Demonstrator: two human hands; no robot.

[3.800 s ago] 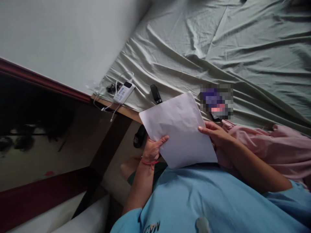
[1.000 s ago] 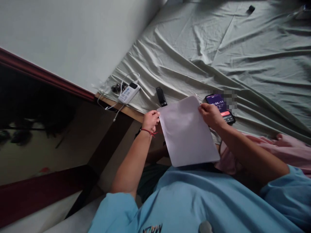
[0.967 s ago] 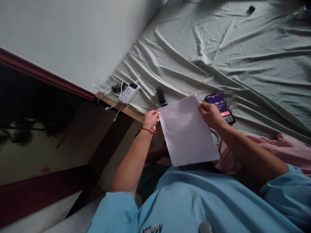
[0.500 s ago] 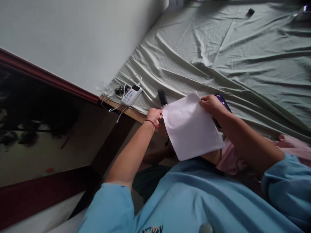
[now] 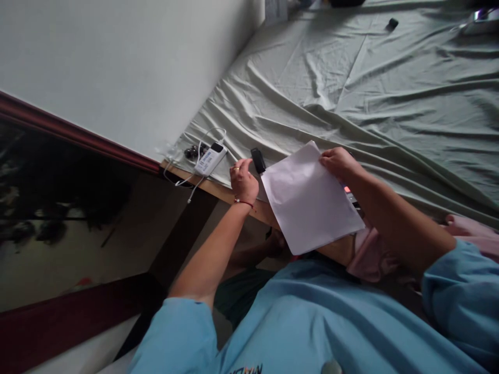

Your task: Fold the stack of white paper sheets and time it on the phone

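My right hand pinches the upper right edge of a stack of white paper sheets, which hangs tilted over the bed's wooden edge. My left hand is off the paper, to its left, with thumb and fingers apart and nothing visible in them. Just beyond its fingertips lies a small black stapler-like object, close to the paper's upper left corner. A phone shows partly from behind my right wrist.
A white power bank with white cables lies by the wall, beside some small dark round items. A wrinkled green sheet covers the bed. Pink cloth lies at the right, and a small black item farther back.
My left hand has let go of the paper's left corner and moved up and left, its fingers opening. My right hand still holds the paper, which has shifted only slightly.
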